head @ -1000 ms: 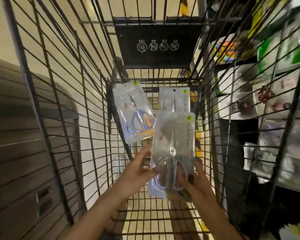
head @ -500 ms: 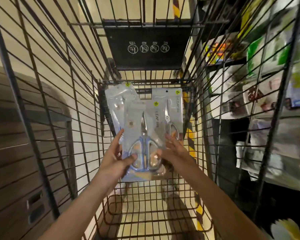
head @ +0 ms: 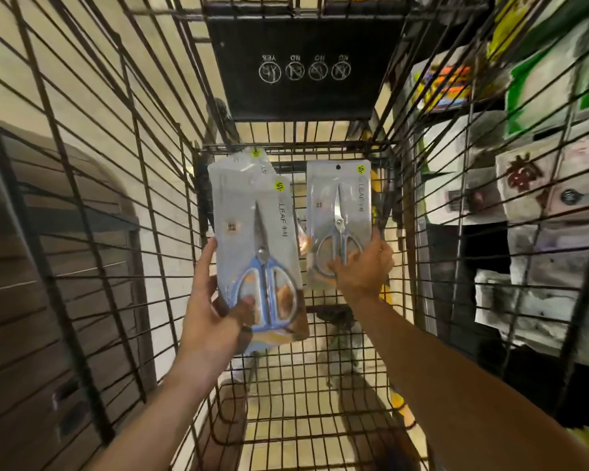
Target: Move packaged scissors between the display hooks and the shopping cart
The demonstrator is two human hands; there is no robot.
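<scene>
Inside the wire shopping cart (head: 402,205), with its black sign panel (head: 303,66) at the far end, two hands work. Left hand (head: 215,311) grips the blue-handled scissors pack (head: 252,232), thumb curled over the front, fingers behind; another pack's top (head: 252,158) peeks behind it. Right hand (head: 363,266) pinches the silver scissors pack (head: 339,205) by its lower edge.

"LEAF" on both scissors packages (head: 252,232); upside-down "YES", "NO" on cart's black sign (head: 303,68).
</scene>
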